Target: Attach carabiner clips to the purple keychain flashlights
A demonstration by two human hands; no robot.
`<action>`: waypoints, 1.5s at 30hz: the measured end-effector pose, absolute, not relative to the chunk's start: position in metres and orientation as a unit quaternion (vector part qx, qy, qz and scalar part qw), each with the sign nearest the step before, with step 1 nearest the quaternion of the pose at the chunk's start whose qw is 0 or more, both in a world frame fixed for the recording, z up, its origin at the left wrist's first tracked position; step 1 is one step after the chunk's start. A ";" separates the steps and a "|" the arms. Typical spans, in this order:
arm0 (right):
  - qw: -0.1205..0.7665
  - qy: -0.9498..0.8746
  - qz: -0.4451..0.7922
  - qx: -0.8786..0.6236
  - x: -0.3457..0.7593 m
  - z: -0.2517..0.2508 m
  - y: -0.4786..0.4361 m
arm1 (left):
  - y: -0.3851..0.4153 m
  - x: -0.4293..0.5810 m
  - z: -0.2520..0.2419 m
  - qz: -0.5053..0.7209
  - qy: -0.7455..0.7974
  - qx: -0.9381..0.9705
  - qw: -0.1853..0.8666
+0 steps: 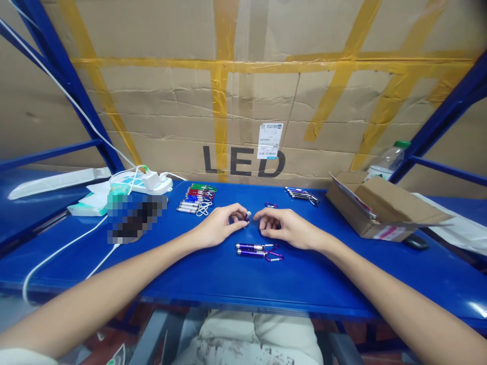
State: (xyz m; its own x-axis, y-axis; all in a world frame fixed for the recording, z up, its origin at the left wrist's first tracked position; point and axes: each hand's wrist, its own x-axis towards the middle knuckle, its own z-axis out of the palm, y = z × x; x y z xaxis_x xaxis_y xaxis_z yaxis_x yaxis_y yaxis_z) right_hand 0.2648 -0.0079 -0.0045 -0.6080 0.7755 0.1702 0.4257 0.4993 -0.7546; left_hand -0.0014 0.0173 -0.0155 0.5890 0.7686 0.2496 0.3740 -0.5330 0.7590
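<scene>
My left hand (220,225) rests on the blue table (213,284) with its fingers pinched on a small purple keychain flashlight (247,216) held upright. My right hand (283,227) lies just to the right of it, fingers curled, fingertips close to the flashlight; nothing shows in it. Two purple flashlights with carabiner clips (258,251) lie side by side in front of my hands. A loose purple clip (271,205) lies behind my right hand.
A row of several coloured flashlights (196,198) lies at the back left, several dark ones (302,194) at the back right. An open cardboard box (380,212) sits right, a bottle (386,161) behind it. A white power strip (142,181), cable and tissue pack are left. Cardboard wall behind.
</scene>
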 end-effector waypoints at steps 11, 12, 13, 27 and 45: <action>0.412 -0.812 0.244 -0.333 0.253 0.006 -0.024 | 0.011 0.000 -0.010 0.269 0.302 0.866 0.295; 0.410 -0.820 0.226 -0.328 0.252 0.007 -0.025 | 0.011 0.000 -0.010 0.269 0.301 0.867 0.293; 0.408 -0.827 0.212 -0.323 0.252 0.007 -0.026 | 0.011 0.000 -0.010 0.269 0.300 0.867 0.292; 0.362 -0.859 0.143 -0.333 0.254 0.003 -0.024 | 0.011 0.000 -0.011 0.269 0.295 0.867 0.297; 0.365 -0.860 0.141 -0.328 0.250 0.004 -0.026 | 0.010 -0.002 -0.009 0.264 0.289 0.877 0.280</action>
State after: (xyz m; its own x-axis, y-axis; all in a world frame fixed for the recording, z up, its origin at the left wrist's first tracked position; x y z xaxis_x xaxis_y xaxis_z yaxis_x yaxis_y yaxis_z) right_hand 0.2502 -0.0257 0.0044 -0.5197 0.6664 0.5346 0.4606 0.7456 -0.4817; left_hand -0.0018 0.0104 -0.0086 0.6934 0.6548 0.3008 0.3598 -0.6763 0.6428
